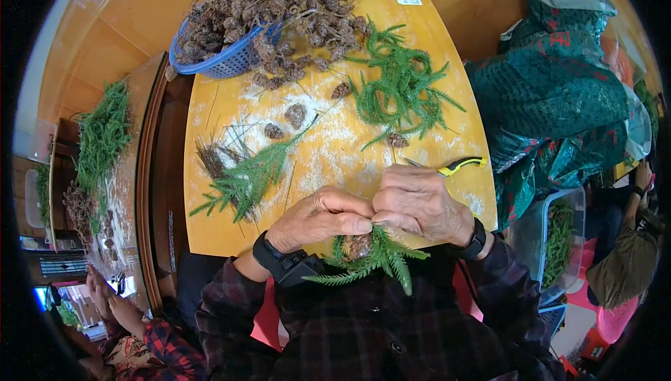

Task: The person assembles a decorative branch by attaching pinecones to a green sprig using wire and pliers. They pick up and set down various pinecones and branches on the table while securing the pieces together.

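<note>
My left hand [321, 217] and my right hand [421, 203] meet at the near edge of the table, fingers closed in a pinch. Below their fingertips hangs a green pine sprig [388, 261] with a brown pine cone [358, 245] among its needles. Whatever fine part the fingertips press together is hidden. Beyond my right hand lies a tool with yellow-and-black handles [464, 163], its tip partly covered. Left of my hands, another green sprig [257, 173] rests beside a bundle of thin dark stems [212, 159].
A blue basket [225, 65] heaped with pine cones [241, 10] stands far left on the table [447, 45]. A ring of greenery [374, 94] lies far right. Green bags [552, 94] and a clear bin [539, 252] stand at right. Another person's hands [115, 304] show lower left.
</note>
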